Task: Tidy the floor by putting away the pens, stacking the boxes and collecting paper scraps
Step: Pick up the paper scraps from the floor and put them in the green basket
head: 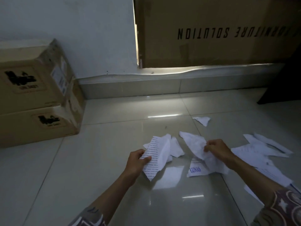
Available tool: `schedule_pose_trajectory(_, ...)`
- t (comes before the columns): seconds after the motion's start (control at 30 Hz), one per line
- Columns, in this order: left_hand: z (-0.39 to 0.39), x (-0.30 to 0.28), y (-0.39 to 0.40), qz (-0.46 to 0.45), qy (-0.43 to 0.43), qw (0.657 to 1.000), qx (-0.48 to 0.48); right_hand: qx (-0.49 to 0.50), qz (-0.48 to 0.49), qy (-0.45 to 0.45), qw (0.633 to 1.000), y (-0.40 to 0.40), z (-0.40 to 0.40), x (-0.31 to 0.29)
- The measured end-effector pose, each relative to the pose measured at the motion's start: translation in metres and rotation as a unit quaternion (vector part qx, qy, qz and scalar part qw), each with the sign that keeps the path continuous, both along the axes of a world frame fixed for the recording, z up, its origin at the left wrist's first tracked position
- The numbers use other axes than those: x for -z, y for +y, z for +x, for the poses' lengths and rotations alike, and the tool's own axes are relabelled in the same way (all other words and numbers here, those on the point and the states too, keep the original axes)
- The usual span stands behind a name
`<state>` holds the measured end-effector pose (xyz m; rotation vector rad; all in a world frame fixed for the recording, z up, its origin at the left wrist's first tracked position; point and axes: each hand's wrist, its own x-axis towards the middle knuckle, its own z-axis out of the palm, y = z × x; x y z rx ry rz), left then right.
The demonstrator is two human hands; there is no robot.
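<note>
Well, the biggest thing I see is the large carton (219, 30) standing against the wall (65, 22), then the two stacked boxes (37, 98) at far left, one square on the other, so I judge that part done. No pens show anywhere. The tiled floor (114, 160) is glossy and pale, with a raised ledge (130, 88) along the wall and dim light.

My left hand (136, 162) has its fingers curled round a printed paper strip (154, 159), thumb pinching its left edge, lifted off the tiles. My right hand (216, 149) pinches a crumpled white scrap (195, 144) near its middle, also raised. More torn sheets (254, 154) lie flat just right of that hand, a piece stamped in blue (197, 170) lies below it, and one small scrap (202, 120) sits apart, nearer the ledge.

This paper should be feather-light, limp and easily torn. Flat pieces on slick tile will likely slide, so I would lift a curled corner.
</note>
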<state>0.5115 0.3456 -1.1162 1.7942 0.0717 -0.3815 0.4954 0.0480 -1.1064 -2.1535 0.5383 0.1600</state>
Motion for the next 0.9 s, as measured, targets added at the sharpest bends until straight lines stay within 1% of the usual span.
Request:
schedule_pose_trajectory(0.1, -0.001, 0.003, -0.005, -0.008, 0.011, 1.0, -0.004, -0.032, -0.056, 0.018, 0.998, -0.008, -0.007, 0.021)
schedule_pose_trajectory(0.2, -0.001, 0.004, -0.002, -0.015, 0.011, 1.0, -0.014, -0.053, -0.121, 0.007, 0.991, -0.005, -0.007, 0.036)
schedule_pose_trajectory(0.27, -0.001, 0.004, 0.002, -0.018, 0.006, 1.0, -0.025, -0.059, -0.119, -0.01, 0.991, -0.003, -0.007, 0.039)
schedule_pose_trajectory(0.4, -0.001, 0.0, 0.008, -0.024, -0.011, 0.999, -0.041, -0.053, -0.106, -0.014, 0.993, 0.001, -0.011, 0.041)
schedule_pose_trajectory(0.53, -0.004, -0.007, 0.005, -0.03, -0.044, 0.998, -0.03, -0.037, -0.097, -0.022, 0.994, 0.005, -0.017, 0.043)
schedule_pose_trajectory(0.6, -0.003, -0.01, 0.003, -0.031, -0.073, 0.997, -0.026, -0.024, -0.065, -0.025, 0.997, 0.005, -0.022, 0.035)
schedule_pose_trajectory(0.7, -0.004, -0.014, 0.003, -0.026, -0.093, 0.995, -0.019, 0.025, 0.038, -0.057, 0.997, 0.008, -0.029, 0.012)
schedule_pose_trajectory(0.77, -0.007, -0.017, 0.002, -0.022, -0.088, 0.996, -0.017, 0.065, 0.113, -0.085, 0.988, 0.012, -0.03, -0.008)
schedule_pose_trajectory(0.9, -0.013, -0.04, -0.006, -0.033, -0.102, 0.994, -0.001, 0.104, 0.208, -0.122, 0.965, 0.022, -0.029, -0.054)
